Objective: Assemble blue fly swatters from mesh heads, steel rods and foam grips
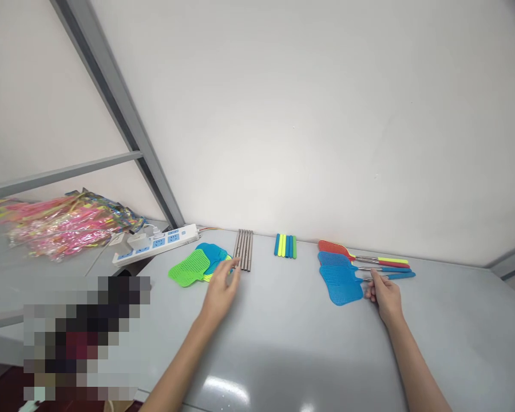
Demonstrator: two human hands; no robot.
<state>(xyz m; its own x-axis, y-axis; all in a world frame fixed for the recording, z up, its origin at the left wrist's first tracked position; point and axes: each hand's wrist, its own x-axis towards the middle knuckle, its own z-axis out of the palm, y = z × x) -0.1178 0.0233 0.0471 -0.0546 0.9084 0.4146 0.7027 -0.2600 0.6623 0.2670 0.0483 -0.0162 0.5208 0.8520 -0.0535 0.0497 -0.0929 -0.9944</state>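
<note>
My left hand (pixel 221 288) hovers with fingers apart over the edge of loose fly swatter heads, a green one (pixel 189 269) and a blue one (pixel 212 252), with a yellow-green one partly hidden beneath. Its fingertips are close to a row of metal rods (pixel 242 249); whether they touch is unclear. On the right, my right hand (pixel 385 293) has its fingers closed around the metal shaft of a blue fly swatter (pixel 342 286), just below the blue handle. That swatter overlaps another blue one and a red fly swatter (pixel 332 246) lying behind it.
Several blue, yellow and green handle grips (pixel 285 246) lie side by side near the wall. A white power strip (pixel 165 243) with plugs sits at the left. Beyond a grey metal frame (pixel 120 109) lies a heap of plastic-wrapped items (pixel 68 223). A pixelated area covers the lower left.
</note>
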